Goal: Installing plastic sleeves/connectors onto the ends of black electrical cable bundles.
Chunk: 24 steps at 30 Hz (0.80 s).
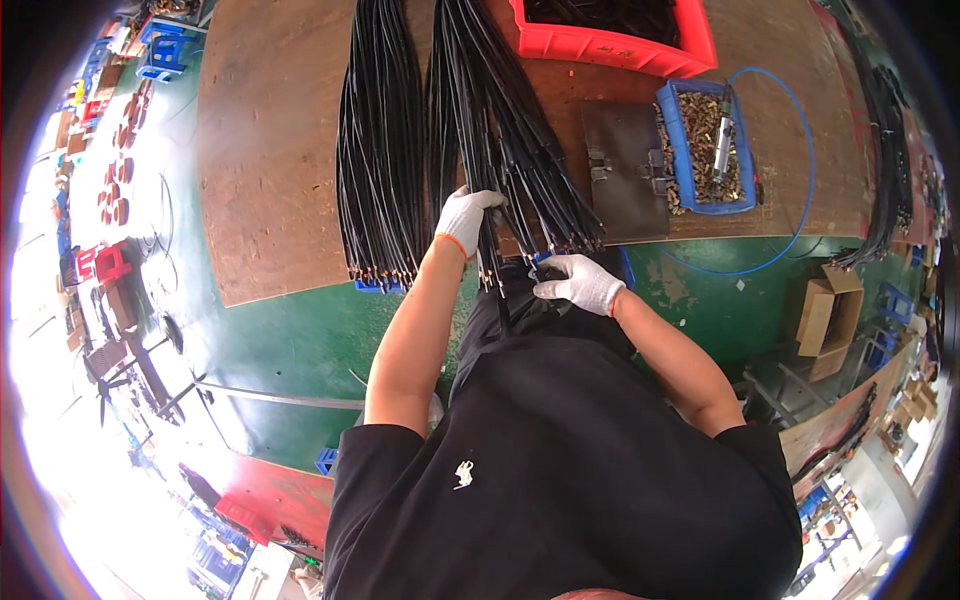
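Facing the near edge of the table (270, 150), gloved in white. Gripping with the left hand (468, 218) just above the table's near edge, with fingers curled and clamped on a slim part of the right bunch (525, 150) of black cables. Reaching with the right hand (582, 284) to the cable ends just off the same edge, with thumb and forefinger close about them; cannot tell whether gripping or only touching. Lying lengthwise across the table, with coppery tips at its near edge: the right bunch and, beside it, the left bunch (380, 170). Toward the table's right side: a dark plate (628, 150), then a blue tray (715, 208) of small metal parts (700, 125), with a tool (723, 145) lying across them and a blue hose (811, 160) looping nearby. At the table's far edge: a red bin (600, 46) with black contents. On the floor right of the table: a cardboard box (830, 310).
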{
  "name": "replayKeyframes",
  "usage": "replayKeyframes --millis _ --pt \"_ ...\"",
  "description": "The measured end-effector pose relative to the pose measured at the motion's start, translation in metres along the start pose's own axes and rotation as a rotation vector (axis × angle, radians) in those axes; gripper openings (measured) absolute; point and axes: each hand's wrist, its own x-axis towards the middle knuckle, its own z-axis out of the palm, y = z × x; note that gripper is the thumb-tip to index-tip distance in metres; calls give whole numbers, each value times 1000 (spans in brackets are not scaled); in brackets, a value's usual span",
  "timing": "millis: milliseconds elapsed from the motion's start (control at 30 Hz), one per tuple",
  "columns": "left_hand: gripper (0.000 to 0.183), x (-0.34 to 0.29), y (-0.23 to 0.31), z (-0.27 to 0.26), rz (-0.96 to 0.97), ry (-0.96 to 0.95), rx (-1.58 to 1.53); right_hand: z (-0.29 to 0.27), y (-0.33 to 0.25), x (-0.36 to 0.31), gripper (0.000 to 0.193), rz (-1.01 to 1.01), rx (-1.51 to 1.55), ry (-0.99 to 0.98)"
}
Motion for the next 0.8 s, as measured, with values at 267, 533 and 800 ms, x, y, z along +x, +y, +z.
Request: replayKeyframes --millis 267,533,800 --pt "16 -5 2 0 22 70 26 24 -2 1 47 76 39 219" --pt "23 -14 11 8 -27 35 43 23 -7 54 52 -80 -179 426" --pt "28 -17 20 -20 48 52 -3 -10 -72 163 53 -238 -460 704"
